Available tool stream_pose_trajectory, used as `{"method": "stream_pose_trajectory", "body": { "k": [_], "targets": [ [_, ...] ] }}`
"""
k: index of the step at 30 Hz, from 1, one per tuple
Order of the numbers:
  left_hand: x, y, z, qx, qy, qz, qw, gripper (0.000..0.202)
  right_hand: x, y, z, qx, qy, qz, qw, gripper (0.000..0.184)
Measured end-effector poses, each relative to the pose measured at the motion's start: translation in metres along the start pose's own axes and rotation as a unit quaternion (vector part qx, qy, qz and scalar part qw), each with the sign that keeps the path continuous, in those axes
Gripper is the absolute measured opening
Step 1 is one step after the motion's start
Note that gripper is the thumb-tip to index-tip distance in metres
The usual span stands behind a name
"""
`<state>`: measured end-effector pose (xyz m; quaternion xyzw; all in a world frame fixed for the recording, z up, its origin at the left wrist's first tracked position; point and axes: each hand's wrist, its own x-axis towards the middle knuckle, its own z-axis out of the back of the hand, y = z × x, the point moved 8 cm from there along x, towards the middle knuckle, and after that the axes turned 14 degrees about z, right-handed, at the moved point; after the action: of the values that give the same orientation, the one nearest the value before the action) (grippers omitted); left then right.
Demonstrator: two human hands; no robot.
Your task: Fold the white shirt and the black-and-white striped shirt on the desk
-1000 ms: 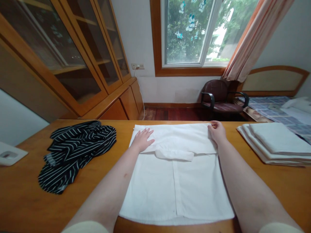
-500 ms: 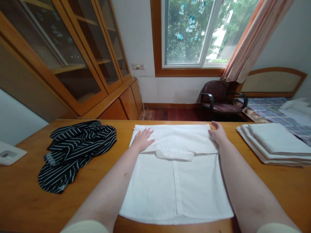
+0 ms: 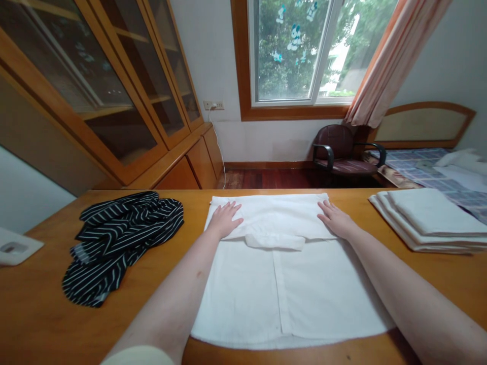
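Observation:
A white garment [image 3: 281, 284] lies flat on the wooden table [image 3: 45, 324] in front of me, its far part folded over toward me. My left hand [image 3: 224, 219] rests flat on the folded part's left end, fingers spread. My right hand [image 3: 334, 218] lies flat on the right end, fingers stretched out. Neither hand holds anything.
A crumpled black-and-white striped garment [image 3: 117, 238] lies to the left. A stack of folded white cloths [image 3: 429, 220] sits at the right. A white device [image 3: 15, 246] is at the far left edge. Beyond the table stand a cabinet [image 3: 114, 101], a chair [image 3: 342, 152] and a bed [image 3: 429, 157].
My right hand slid inward from the garment's far right corner onto the folded part and now lies flat. The left hand stayed in place.

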<state>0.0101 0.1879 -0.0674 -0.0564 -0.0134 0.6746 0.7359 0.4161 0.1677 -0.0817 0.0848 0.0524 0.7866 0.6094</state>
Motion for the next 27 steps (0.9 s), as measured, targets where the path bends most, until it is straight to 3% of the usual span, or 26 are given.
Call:
{"method": "stream_pose_trajectory", "body": {
  "k": [4,7,9,11,14,16,20,24,27],
  "targets": [
    [0.0,0.001,-0.001,0.001,-0.001,0.001,1.0,0.062,-0.01,-0.03,-0.002,-0.017,-0.006,-0.08,0.997,0.077],
    [0.0,0.001,0.0,0.001,0.002,0.001,1.0,0.062,-0.009,-0.022,0.016,-0.056,-0.045,-0.115,0.991,0.081],
    [0.001,0.0,0.0,0.001,0.002,0.002,1.0,0.063,-0.004,0.006,0.027,-0.068,-0.064,-0.095,0.991,0.076],
    [0.001,0.0,-0.001,0.002,0.0,0.001,1.0,0.063,0.002,0.05,0.027,-0.046,-0.048,-0.024,0.998,0.069],
    [0.002,0.0,-0.002,0.001,-0.005,0.0,1.0,0.063,0.003,0.111,0.014,-0.017,-0.007,0.077,0.997,0.065],
    [0.002,0.001,-0.002,0.002,-0.005,-0.001,1.0,0.062,0.001,0.129,0.0,-0.016,0.03,0.088,0.996,0.065],
    [0.002,0.001,-0.003,0.008,0.003,-0.002,1.0,0.063,-0.001,0.125,-0.017,-0.022,0.07,0.058,0.996,0.065],
    [0.002,-0.003,-0.001,0.025,0.024,-0.005,0.999,0.062,-0.005,0.118,-0.013,0.002,0.066,0.082,0.994,0.061],
    [-0.009,-0.008,0.02,0.044,-0.022,0.018,0.999,0.065,-0.017,0.112,-0.003,-0.007,0.056,0.04,0.998,0.061]
  ]
}}
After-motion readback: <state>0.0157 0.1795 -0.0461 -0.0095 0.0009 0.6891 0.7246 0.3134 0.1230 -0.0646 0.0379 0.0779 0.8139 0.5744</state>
